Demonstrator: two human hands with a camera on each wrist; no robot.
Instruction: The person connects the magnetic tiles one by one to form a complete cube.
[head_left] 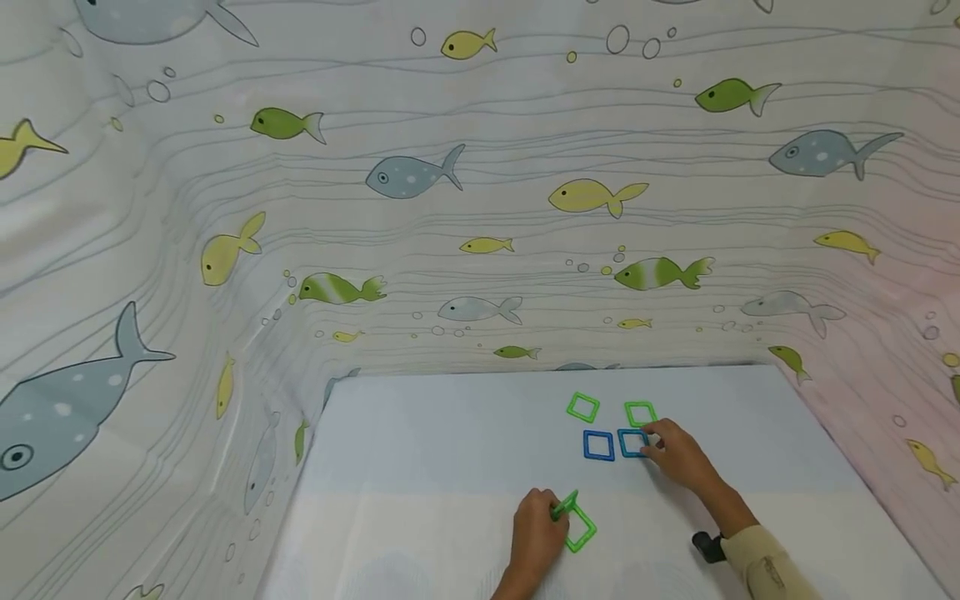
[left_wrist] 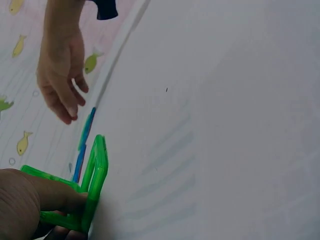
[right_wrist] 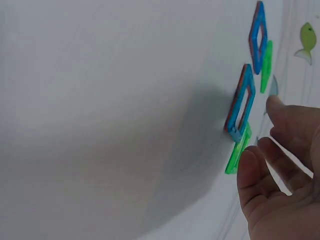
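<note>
In the head view my left hand (head_left: 537, 529) grips green square frames, one lying nearly flat and one tilted up from its edge, together a green magnetic tile pair (head_left: 587, 516). The left wrist view shows the thumb side of this hand against the upright green frame (left_wrist: 95, 185). Farther back, my right hand (head_left: 678, 454) reaches to the right side of a blue square frame (head_left: 623, 444), its thumb and fingers spread apart. In the right wrist view a gap shows between the fingers and that blue frame (right_wrist: 245, 102), which has a reddish layer beneath.
Left of the right hand lies another blue square frame (head_left: 598, 434). Two green square frames, one at left (head_left: 588, 398) and one at right (head_left: 640, 405), lie behind the blue ones. A fish-patterned curtain (head_left: 420, 225) surrounds the white table (head_left: 420, 450) at the back and sides.
</note>
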